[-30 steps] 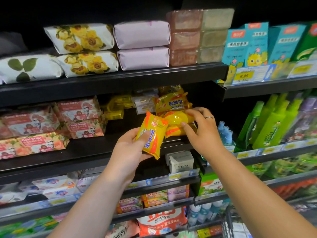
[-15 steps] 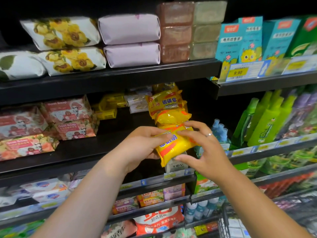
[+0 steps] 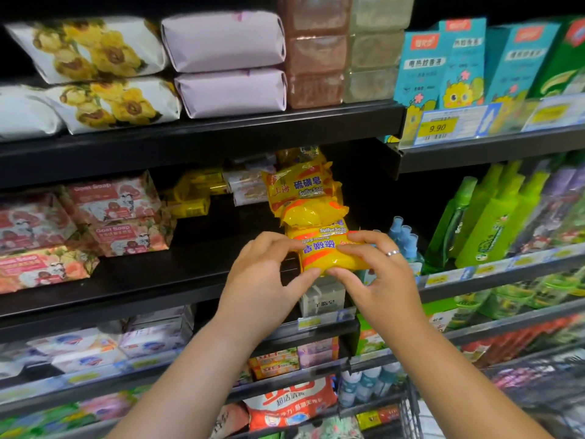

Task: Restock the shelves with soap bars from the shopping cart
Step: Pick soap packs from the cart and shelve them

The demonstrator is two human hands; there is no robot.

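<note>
A yellow sulfur soap bar (image 3: 329, 253) in an orange-striped wrapper lies flat at the front of the black middle shelf (image 3: 177, 274), its print upside down. My left hand (image 3: 262, 280) pinches its left end and my right hand (image 3: 380, 277), wearing a ring, pinches its right end. Directly behind it rises a leaning stack of the same yellow soap bars (image 3: 304, 198). Only the wire rim of the shopping cart (image 3: 411, 407) shows at the bottom right.
Pink goat soap packs (image 3: 110, 213) fill the shelf's left. Flower-print and lilac soap packs (image 3: 221, 64) sit on the shelf above. Green spray bottles (image 3: 493, 217) and small blue bottles (image 3: 402, 236) stand to the right. A white box (image 3: 323, 299) sits just below the hands.
The soap bar went from upright in my left hand to lying flat in front of the stack. My right hand left the stack and took the bar's right end.
</note>
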